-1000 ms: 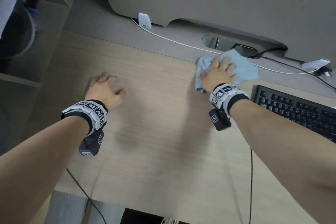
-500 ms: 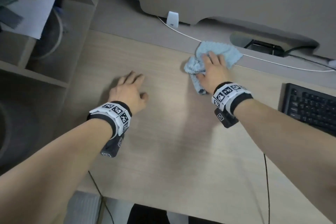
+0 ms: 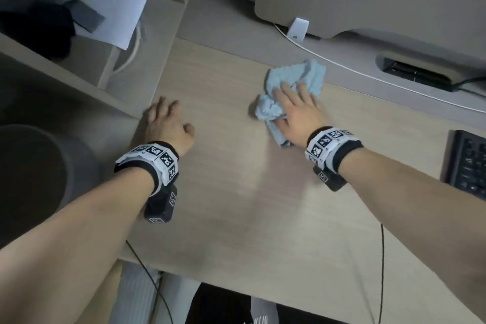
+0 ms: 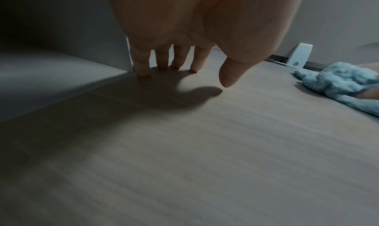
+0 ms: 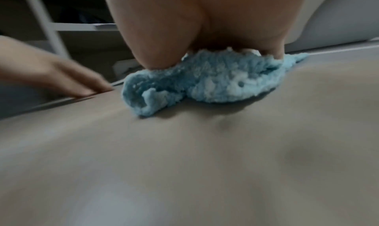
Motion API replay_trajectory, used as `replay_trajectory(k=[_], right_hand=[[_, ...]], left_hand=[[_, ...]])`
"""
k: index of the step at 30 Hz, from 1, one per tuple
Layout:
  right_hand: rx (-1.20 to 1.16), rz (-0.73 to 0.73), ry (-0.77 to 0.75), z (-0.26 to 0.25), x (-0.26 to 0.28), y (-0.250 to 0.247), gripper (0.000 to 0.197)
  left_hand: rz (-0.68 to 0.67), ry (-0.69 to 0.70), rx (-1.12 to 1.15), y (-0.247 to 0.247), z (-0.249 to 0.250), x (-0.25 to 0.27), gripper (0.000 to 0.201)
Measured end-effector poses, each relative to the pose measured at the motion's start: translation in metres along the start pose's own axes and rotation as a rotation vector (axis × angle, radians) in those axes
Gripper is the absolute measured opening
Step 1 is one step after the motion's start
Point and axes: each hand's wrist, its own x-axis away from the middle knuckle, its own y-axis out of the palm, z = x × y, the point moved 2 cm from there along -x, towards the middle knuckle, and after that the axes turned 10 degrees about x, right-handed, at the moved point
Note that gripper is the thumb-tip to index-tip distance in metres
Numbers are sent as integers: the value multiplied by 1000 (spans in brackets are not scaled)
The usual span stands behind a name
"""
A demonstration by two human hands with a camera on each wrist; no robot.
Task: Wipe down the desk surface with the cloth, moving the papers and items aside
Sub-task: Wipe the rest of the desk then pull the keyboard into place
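A crumpled light-blue cloth (image 3: pixel 292 81) lies on the pale wooden desk (image 3: pixel 263 192) near its back strip. My right hand (image 3: pixel 297 110) presses flat on the cloth with straight fingers; the right wrist view shows the cloth (image 5: pixel 205 85) bunched under the palm. My left hand (image 3: pixel 165 123) rests on the desk at its left edge, fingertips (image 4: pixel 162 67) touching the wood, holding nothing. The cloth (image 4: pixel 338 81) shows at the right of the left wrist view. No papers lie on the desk in these views.
A black keyboard (image 3: pixel 468 166) sits at the right edge. A white cable (image 3: pixel 368 73) and small white adapter (image 3: pixel 297 29) lie along the back strip, beside a cable slot (image 3: pixel 415 73). Shelving (image 3: pixel 79 34) with paper and dark items stands left. A thin black cable (image 3: pixel 382 271) crosses the front.
My right hand has slid the cloth leftward along the back of the desk, away from the keyboard and cable slot. The left hand stays resting at the desk's left edge.
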Motion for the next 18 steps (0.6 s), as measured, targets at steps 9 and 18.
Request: replay_trajectory(k=[9,18], right_hand=[[56,-62,-252,-88,-28,-5,83],[54,0,-77,-54,-131,-49,80]], left_hand=[[0,-26,-25,-7,-4,-4,63],[103,-3,2,-11,-3,-4,52]])
